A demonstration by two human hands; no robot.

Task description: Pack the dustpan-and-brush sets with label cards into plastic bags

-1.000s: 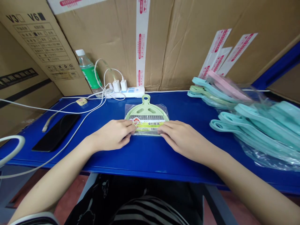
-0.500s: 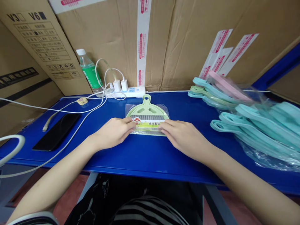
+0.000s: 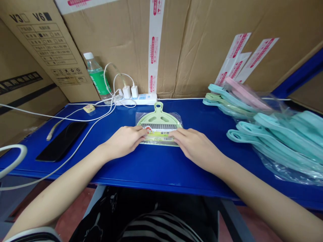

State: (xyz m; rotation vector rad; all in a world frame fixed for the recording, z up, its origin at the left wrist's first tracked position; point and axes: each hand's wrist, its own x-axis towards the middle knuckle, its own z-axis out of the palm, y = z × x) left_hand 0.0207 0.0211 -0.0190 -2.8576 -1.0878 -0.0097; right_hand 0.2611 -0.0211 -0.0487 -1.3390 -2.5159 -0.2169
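A light green dustpan [image 3: 158, 116] with a grey-bristled brush [image 3: 161, 126] lies flat on the blue table in a clear plastic bag, its handle with the hanging hole pointing away from me. Across the bag's near part runs a yellow-and-white printed label [image 3: 157, 133]. My left hand [image 3: 128, 140] is closed at the label's left end, thumb and fingers pressed together on the bag. At the right end my right hand [image 3: 193, 145] grips the bag the same way, its fingertips over part of the print. The fingers hide both ends of the label.
Bagged turquoise dustpans [image 3: 282, 144] are heaped at the right, with a pink one [image 3: 248, 92] behind. Toward the back left stand a power strip [image 3: 145, 98] with chargers and a green-labelled bottle [image 3: 98, 79]. A black phone [image 3: 62, 141] and white cables lie left. Cardboard [image 3: 121, 37] walls the back.
My right fingertips have slid slightly left over the label and cover more of its print. My left hand and the bagged dustpan stay almost where they were.
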